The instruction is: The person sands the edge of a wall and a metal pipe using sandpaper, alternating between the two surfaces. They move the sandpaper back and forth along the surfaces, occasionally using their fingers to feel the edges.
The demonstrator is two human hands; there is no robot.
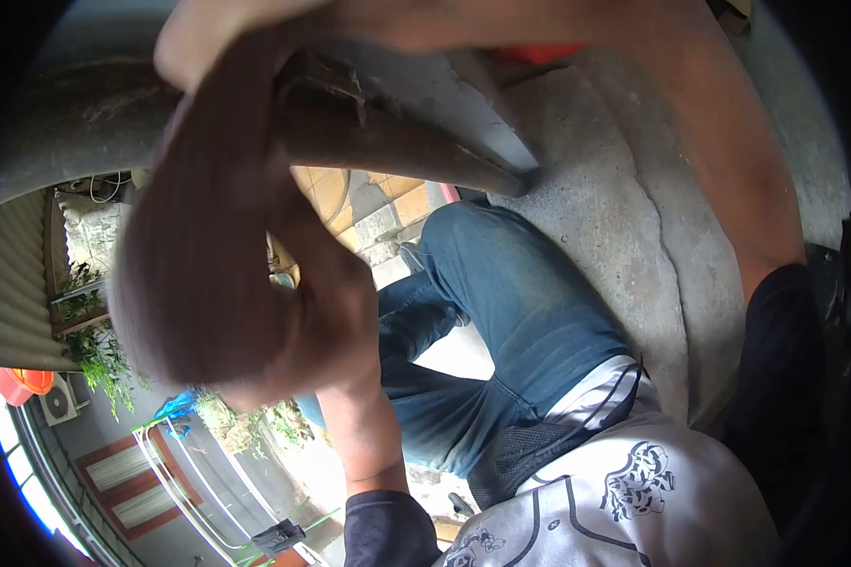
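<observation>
A large, rounded, dark brown object (194, 255) fills the left of the head view, close to the camera. Motion smears it, so its kind cannot be made out. My left hand (336, 307) grips its lower right side with curled fingers. My right arm arches across the top of the view, and my right hand (208, 42) closes at the object's narrow upper end. The right fingers are blurred and partly cut off by the frame edge. Behind the hands lies a dark beam-like piece with a worn edge (407, 142).
My bent legs in blue jeans (529, 293) rest beside a cracked concrete surface (624, 189). Yellowish floor tiles (411, 203) show beyond. To the lower left are green plants (109, 364), a metal rack (194, 491), an outdoor air-conditioner unit (59, 402) and a corrugated sheet (14, 283).
</observation>
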